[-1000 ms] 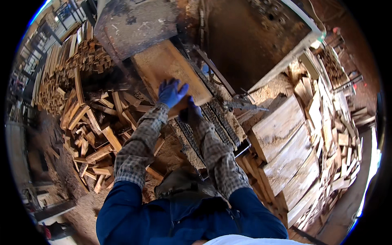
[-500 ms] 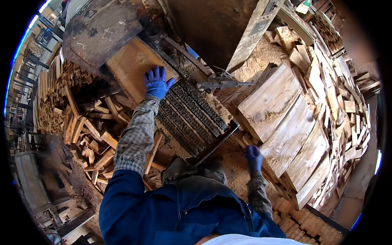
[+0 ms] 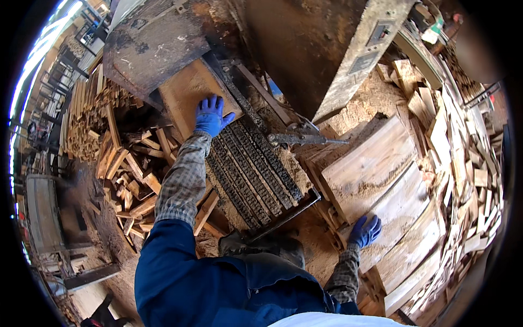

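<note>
My left hand (image 3: 211, 116), in a blue glove, lies flat with spread fingers on the near end of a wooden board (image 3: 188, 90). That board rests on the machine's dark ridged feed bed (image 3: 253, 169), which is dusted with sawdust and runs toward me. On the right, my gloved right hand (image 3: 365, 231) is at the left edge of a stack of wide pale boards (image 3: 376, 163). Its fingers reach over the boards, stretched out and fairly close together; whether they press on the wood I cannot tell.
A large rusty machine housing (image 3: 305, 49) stands ahead, with a metal lever (image 3: 308, 139) jutting right. Beyond the board lies a stained metal sheet (image 3: 155, 52). Scrap wood piles up at left (image 3: 128, 180) and right (image 3: 457, 147). A metal bar (image 3: 289, 215) edges the bed's near end.
My right hand has moved from beside the board stack onto its left edge, fingers now extended. My left hand stays on the board. The view has shifted slightly.
</note>
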Motion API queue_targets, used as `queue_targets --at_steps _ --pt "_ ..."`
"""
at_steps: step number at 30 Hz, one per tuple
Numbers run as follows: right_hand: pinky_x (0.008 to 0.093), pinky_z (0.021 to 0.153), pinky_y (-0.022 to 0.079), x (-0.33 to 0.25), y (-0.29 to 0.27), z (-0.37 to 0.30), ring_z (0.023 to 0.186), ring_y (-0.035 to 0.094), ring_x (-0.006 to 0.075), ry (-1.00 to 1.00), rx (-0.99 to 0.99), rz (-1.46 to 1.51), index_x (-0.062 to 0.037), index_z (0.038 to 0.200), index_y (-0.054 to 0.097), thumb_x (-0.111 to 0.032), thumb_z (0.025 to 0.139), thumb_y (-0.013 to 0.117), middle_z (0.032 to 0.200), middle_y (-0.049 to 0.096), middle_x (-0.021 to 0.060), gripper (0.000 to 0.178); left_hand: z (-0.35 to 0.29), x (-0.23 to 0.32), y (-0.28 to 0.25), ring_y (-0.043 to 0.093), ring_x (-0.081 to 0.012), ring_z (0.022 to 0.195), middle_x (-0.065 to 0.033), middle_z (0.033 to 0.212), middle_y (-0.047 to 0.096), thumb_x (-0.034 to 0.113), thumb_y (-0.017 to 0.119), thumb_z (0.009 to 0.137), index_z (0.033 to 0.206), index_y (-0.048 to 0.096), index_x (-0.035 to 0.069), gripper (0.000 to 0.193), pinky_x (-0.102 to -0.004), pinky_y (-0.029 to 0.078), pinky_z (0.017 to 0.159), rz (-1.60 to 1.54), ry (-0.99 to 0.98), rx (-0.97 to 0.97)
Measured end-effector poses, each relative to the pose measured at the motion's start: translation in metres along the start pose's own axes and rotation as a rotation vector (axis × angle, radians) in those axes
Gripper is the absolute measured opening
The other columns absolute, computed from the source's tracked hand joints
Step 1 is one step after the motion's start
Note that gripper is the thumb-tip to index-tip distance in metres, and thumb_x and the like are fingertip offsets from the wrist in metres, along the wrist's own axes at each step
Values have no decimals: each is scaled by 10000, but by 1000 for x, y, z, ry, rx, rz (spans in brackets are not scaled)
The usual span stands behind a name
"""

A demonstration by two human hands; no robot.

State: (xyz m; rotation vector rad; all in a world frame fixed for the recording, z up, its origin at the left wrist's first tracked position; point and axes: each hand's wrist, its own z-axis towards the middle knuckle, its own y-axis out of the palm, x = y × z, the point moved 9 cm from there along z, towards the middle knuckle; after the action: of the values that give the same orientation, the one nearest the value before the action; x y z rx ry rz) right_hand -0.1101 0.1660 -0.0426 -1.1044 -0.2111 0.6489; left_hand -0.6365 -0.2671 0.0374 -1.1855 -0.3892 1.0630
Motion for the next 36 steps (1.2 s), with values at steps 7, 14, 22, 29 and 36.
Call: queue_targets --at_steps 7,14,22,29,36 --pt "500 977 432 0 1 0 1182 512 368 -61 34 -26 -67 1258 565 -339 905 638 1270 552 183 452 9 -16 7 511 -339 1074 -151 1296 522 622 597 836 1243 576 66 690 -517 429 919 -22 -10 79" --pt "497 969 448 -2 2 2 1194 515 374 -55 2 -65 -62 1265 564 -324 934 622 1284 548 195 426 21 -34 26 514 -348 1072 -153 1307 516 622 602 829 1259 570 70 701 -505 430 931 -3 -24 68" --pt "506 1027 421 0 8 -7 1252 492 397 -14 27 -87 -32 1289 550 -328 974 544 1337 526 225 433 35 -53 41 507 -338 1069 -141 1300 512 622 612 820 1270 562 80 707 -518 422 930 -51 -51 86" --pt "510 1028 413 -10 12 -10 1230 500 417 -31 14 -125 -13 1288 543 -303 971 532 1313 537 253 430 44 -79 51 499 -338 1098 -134 1312 510 637 593 824 1270 563 89 707 -530 408 940 -40 -59 62" --pt "487 798 433 -23 -3 -1 913 549 377 -79 16 -174 -56 952 593 -269 892 520 955 590 178 233 41 -69 51 600 -367 782 -166 848 629 552 658 831 935 638 62 502 -481 469 666 -160 80 212"
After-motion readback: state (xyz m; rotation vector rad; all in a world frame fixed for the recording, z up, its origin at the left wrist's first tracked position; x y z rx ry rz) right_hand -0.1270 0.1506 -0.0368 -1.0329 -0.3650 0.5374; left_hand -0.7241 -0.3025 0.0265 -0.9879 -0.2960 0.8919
